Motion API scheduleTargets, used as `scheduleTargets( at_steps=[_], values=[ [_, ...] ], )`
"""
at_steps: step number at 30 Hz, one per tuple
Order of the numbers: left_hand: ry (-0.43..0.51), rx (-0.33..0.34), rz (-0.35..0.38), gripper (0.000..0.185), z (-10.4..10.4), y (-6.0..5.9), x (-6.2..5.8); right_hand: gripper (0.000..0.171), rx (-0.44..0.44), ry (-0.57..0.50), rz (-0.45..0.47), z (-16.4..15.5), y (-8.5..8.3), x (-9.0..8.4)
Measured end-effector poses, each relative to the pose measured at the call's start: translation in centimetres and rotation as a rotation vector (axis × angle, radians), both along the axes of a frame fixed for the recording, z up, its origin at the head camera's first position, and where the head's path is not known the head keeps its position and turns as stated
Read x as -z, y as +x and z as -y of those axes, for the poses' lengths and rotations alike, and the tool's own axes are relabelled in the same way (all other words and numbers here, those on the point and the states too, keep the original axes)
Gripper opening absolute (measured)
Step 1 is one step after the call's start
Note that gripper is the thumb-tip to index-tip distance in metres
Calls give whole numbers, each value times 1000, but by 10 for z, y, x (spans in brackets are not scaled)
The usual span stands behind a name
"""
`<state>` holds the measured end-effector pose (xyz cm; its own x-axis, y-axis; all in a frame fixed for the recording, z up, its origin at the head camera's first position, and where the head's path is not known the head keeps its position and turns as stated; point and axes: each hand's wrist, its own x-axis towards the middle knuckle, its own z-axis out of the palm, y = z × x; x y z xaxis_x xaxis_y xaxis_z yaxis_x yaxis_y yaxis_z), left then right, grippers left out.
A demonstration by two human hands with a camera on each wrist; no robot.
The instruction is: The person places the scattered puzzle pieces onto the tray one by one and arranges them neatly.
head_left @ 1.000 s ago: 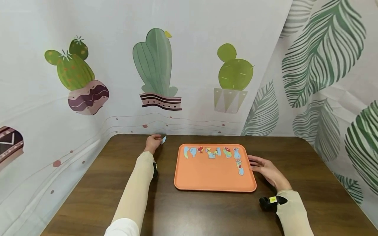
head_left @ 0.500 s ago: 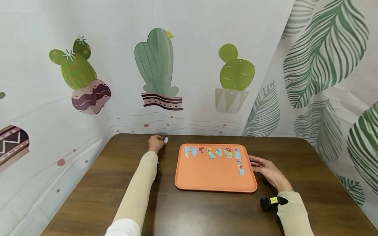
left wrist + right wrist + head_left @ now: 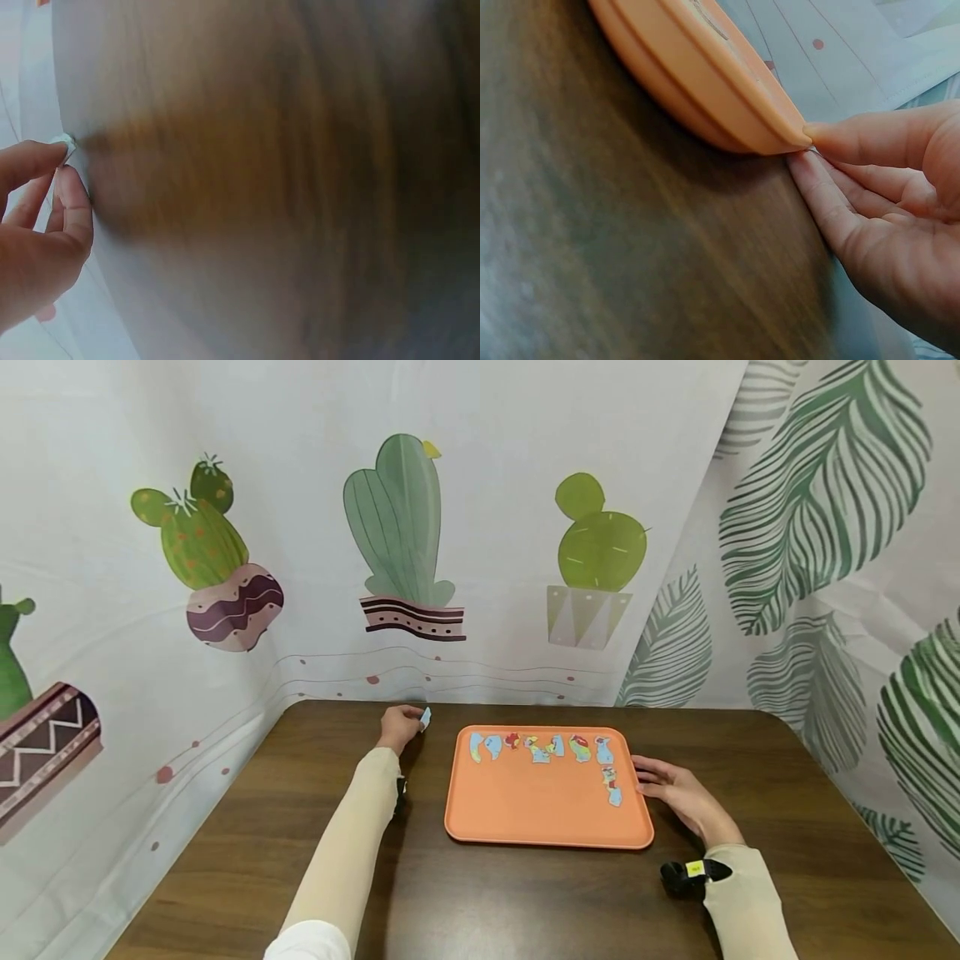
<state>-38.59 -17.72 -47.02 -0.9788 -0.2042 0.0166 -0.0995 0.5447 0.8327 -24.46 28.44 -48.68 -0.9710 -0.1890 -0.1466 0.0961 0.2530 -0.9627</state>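
Observation:
My left hand point(image 3: 400, 727) pinches a small light-blue puzzle piece point(image 3: 426, 718) between thumb and fingertips, over the far part of the table to the left of the tray. In the left wrist view the piece point(image 3: 67, 145) shows as a pale edge at the fingertips, mostly hidden by them. An orange tray point(image 3: 517, 814) lies flat with a row of cut puzzle pieces point(image 3: 539, 752) along its far side and two more down its right side. At the tray's right rim, my right hand point(image 3: 681, 795) grips the edge between thumb and fingers, seen close up in the right wrist view.
The brown wooden table point(image 3: 517, 902) reaches back to a white cloth backdrop point(image 3: 495, 527) printed with cacti and leaves. A black wrist device with a yellow label point(image 3: 694, 869) sits on the right wrist, above the table.
With the puzzle piece in its fingers, my left hand has shifted a little to the right, and the piece has turned slightly. My right hand and the tray have stayed put.

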Motion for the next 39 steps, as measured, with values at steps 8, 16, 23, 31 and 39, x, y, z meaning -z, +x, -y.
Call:
scheduleTargets(
  at_steps=[8,16,23,31,39],
  values=[
    [328,87,50,47,-2,4,-1,58,4,3,5,0,0,0],
    [545,124,83,56,-10,10,-13,59,-1,8,2,-1,1,-1],
    [701,146,100,56,-26,25,-26,60,0,12,1,-1,0,0],
    [746,153,139,52,-58,48,-38,60,-5,10,-3,-2,-1,0],
    [775,211,162,48,-105,67,-45,59,-8,-1,-5,-1,-1,1]
  ],
)
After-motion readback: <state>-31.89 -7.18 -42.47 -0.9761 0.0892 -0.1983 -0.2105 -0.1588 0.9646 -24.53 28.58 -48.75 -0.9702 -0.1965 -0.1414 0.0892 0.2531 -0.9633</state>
